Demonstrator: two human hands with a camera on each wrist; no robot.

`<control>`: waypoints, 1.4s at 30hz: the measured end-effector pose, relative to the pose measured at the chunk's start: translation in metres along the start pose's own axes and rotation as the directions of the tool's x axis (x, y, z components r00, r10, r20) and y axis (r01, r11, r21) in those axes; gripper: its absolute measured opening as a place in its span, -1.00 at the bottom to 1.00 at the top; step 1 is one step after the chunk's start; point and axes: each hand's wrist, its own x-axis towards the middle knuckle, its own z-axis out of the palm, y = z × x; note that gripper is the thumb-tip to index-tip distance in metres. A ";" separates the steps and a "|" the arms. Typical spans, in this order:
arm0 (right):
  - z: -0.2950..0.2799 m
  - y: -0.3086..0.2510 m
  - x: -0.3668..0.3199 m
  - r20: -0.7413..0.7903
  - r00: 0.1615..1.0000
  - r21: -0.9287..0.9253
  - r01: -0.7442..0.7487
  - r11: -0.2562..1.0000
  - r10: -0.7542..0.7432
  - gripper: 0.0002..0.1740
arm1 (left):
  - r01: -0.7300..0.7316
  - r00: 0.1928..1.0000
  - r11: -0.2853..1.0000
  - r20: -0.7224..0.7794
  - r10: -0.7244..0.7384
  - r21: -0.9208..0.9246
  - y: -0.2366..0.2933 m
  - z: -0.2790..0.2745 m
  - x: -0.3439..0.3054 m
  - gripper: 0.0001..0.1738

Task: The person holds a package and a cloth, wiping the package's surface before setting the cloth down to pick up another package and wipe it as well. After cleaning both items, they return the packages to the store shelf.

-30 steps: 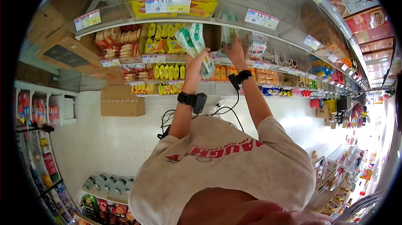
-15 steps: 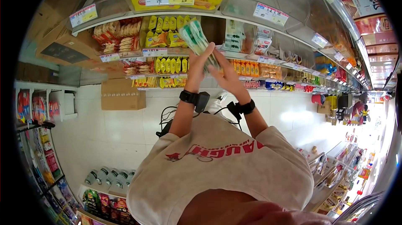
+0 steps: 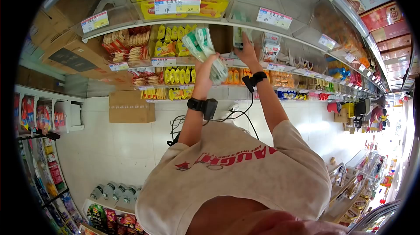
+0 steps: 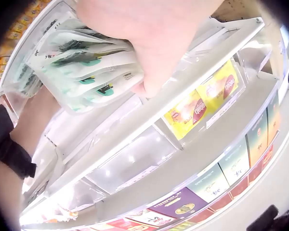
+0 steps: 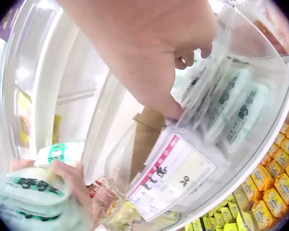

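Note:
My left hand point(image 3: 204, 71) grips a stack of several clear-and-green packets point(image 3: 200, 45) in front of the shelf; the left wrist view shows them fanned point(image 4: 94, 72) beneath the hand point(image 4: 154, 33). My right hand point(image 3: 248, 53) reaches into a clear bin to the right. In the right wrist view that hand point(image 5: 149, 53) has its thumb down and fingers curled at a packet point(image 5: 192, 79), with more green-and-white packets point(image 5: 245, 115) beside it. The fingertips are partly hidden.
A price tag point(image 5: 171, 178) fronts the bin. Yellow snack packs point(image 3: 168, 45) fill the compartment left of the packets. A cardboard box point(image 3: 132, 107) stands on the floor below, and black cables point(image 3: 238, 113) hang under my wrists.
My right hand has moved from beside the left hand's stack up and right into the bin. The left hand keeps hold of its packets, which now spread slightly.

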 end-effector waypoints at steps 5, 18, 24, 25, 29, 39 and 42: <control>-0.013 -0.017 0.002 0.036 0.987 -0.087 -0.152 0.985 0.155 -0.41 | -0.025 0.999 0.999 -0.043 0.026 0.029 0.019 0.004 -0.002 -0.64; -0.064 -0.169 -0.076 0.114 0.978 0.514 0.091 0.853 -0.173 -0.59 | -0.053 0.998 0.999 0.024 0.053 -0.008 0.017 0.009 -0.021 -0.62; -0.070 -0.136 -0.056 0.076 0.993 0.549 0.034 0.835 -0.091 -0.64 | 0.031 0.999 0.998 0.031 -0.033 0.051 -0.009 0.001 -0.008 -0.62; -0.067 -0.130 -0.050 0.035 0.999 0.579 -0.014 0.815 -0.008 -0.64 | 0.020 1.000 0.999 0.014 -0.021 0.047 -0.010 0.003 -0.007 -0.61; -0.051 -0.070 -0.003 -0.151 0.963 0.521 -0.114 0.846 0.223 -0.70 | -0.026 0.998 1.000 -0.057 0.027 0.014 -0.003 0.004 -0.004 -0.55; -0.010 -0.007 0.027 0.009 0.975 -0.336 -0.206 0.919 0.222 -0.32 | -0.111 0.987 0.993 -0.110 0.116 0.051 0.018 -0.004 -0.012 -0.54; -0.006 -0.002 0.023 0.010 0.977 -0.317 -0.200 0.927 0.215 -0.24 | -0.086 0.993 0.995 -0.078 0.090 0.047 0.019 -0.008 -0.018 -0.50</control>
